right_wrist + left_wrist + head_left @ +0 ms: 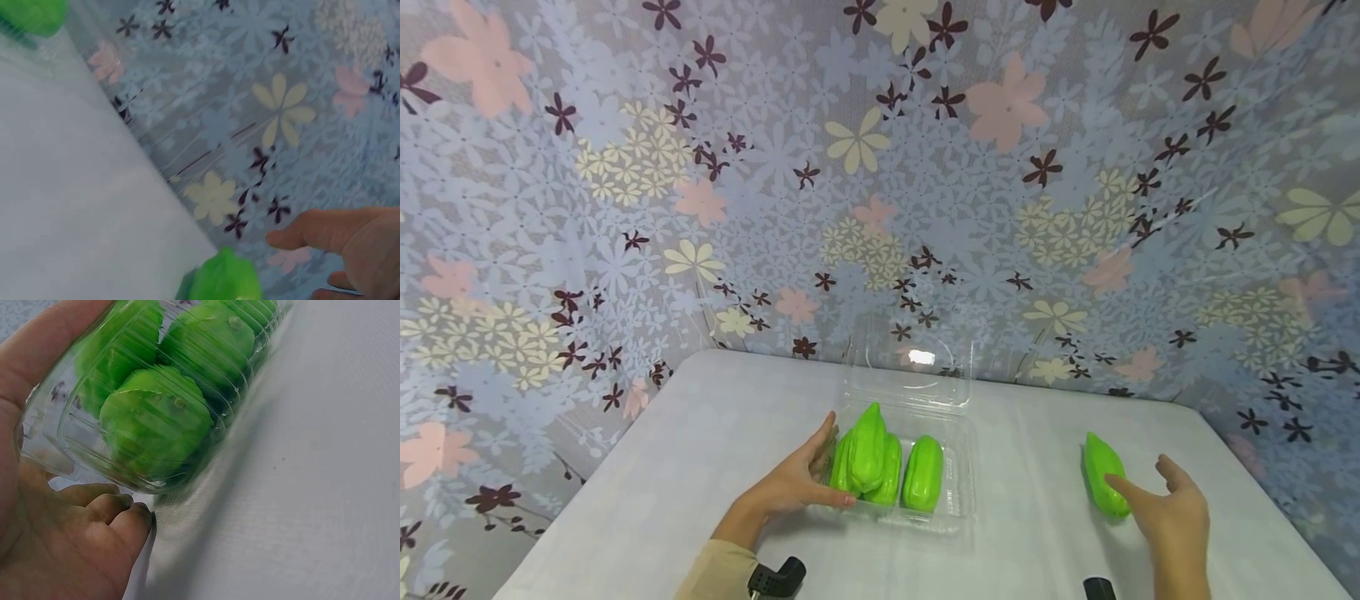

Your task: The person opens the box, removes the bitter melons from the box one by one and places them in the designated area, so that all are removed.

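Note:
A clear plastic clamshell box [955, 479] rests on the table, its lid [907, 367] raised at the back. Inside lie several glossy green star fruit; one [868, 448] is stacked over others at the left, and another [923, 473] lies at the right. My left hand [797, 479] grips the box's left side, thumb along its front; the left wrist view shows the palm and fingers [128, 515] around the box's end. On the right, a single star fruit [1103, 473] lies on the cloth. My right hand [1172, 508] is beside it with fingers spread, the thumb overlapping it in the head view.
A white cloth [1030, 467] covers the table. Behind it hangs a floral curtain [775, 208], close to the table's back edge and the raised lid. Dark camera mounts [777, 577] show near the wrists.

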